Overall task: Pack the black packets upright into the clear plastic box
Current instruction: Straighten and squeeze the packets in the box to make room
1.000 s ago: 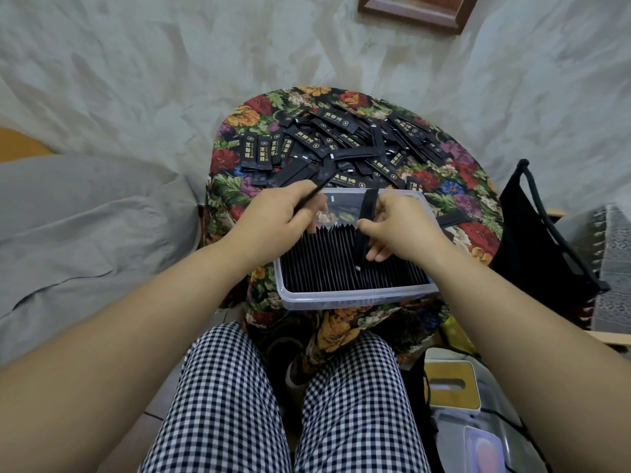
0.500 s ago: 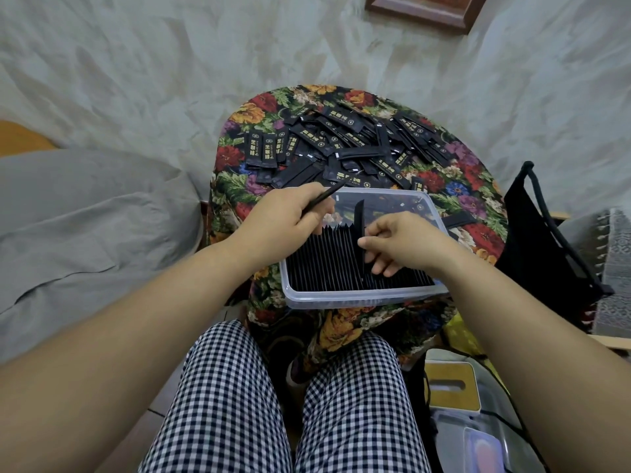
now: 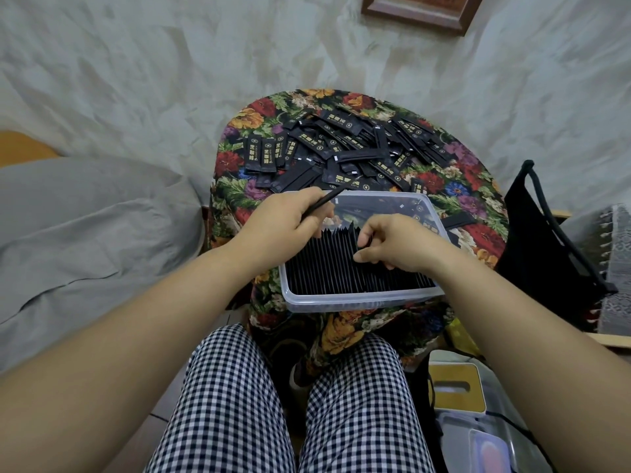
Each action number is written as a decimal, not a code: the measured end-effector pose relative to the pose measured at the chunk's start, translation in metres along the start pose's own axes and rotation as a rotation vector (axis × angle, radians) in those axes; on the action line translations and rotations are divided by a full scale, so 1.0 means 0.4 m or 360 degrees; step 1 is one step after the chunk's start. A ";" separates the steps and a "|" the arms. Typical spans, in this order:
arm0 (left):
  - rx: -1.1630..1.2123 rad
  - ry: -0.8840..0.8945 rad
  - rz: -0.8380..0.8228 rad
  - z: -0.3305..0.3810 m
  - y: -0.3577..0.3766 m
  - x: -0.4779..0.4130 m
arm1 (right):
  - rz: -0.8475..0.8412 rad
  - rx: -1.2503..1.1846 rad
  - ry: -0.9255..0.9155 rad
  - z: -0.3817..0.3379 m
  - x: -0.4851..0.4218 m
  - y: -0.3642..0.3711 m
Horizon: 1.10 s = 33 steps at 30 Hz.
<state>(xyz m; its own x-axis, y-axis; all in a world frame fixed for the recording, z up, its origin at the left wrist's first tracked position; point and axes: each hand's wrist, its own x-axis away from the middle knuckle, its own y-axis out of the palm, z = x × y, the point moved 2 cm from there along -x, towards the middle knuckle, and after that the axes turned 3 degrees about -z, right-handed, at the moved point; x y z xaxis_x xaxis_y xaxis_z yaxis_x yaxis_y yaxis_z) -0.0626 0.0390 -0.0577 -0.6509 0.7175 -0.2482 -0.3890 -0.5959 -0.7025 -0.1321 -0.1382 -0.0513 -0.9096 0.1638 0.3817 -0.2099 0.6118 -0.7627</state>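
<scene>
A clear plastic box sits at the near edge of a small round table with a flowered cloth. A dense row of upright black packets fills its near part; the far part is mostly bare. My left hand hovers over the box's left rim and grips a black packet that sticks out to the right. My right hand rests on the packed row, thumb and fingers pinching the top of a packet sunk among the others. A loose pile of black packets lies beyond the box.
A grey cushion lies to the left. A black bag with a strap hangs to the right of the table. Plastic containers and a yellow-topped box sit at the lower right. My checked trouser legs are below the table.
My right hand has pushed its packet down from standing tall above the row until it is level with the others. My left hand has kept hold of its packet.
</scene>
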 end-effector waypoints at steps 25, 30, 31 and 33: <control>-0.0243 0.0016 -0.0591 0.084 0.017 -0.040 | 0.0161 -0.1136 -0.0477 -0.027 0.053 -0.034; -0.0594 0.0091 -0.0753 0.064 0.026 -0.057 | 0.0355 -0.1129 -0.0287 0.013 0.054 -0.074; -0.0683 0.0105 -0.0854 0.063 0.029 -0.060 | 0.0383 -0.1033 -0.0224 0.022 0.054 -0.078; -0.0832 0.0123 -0.1047 0.061 0.038 -0.066 | 0.0389 -0.0875 -0.0126 0.036 0.049 -0.078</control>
<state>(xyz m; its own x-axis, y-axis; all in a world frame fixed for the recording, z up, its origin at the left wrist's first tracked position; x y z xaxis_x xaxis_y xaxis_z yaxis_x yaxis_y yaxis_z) -0.0674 0.0020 -0.0457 -0.3434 0.8939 0.2880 -0.3090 0.1821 -0.9335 -0.1486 -0.1651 -0.0274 -0.9365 0.3047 0.1734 0.2051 0.8772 -0.4340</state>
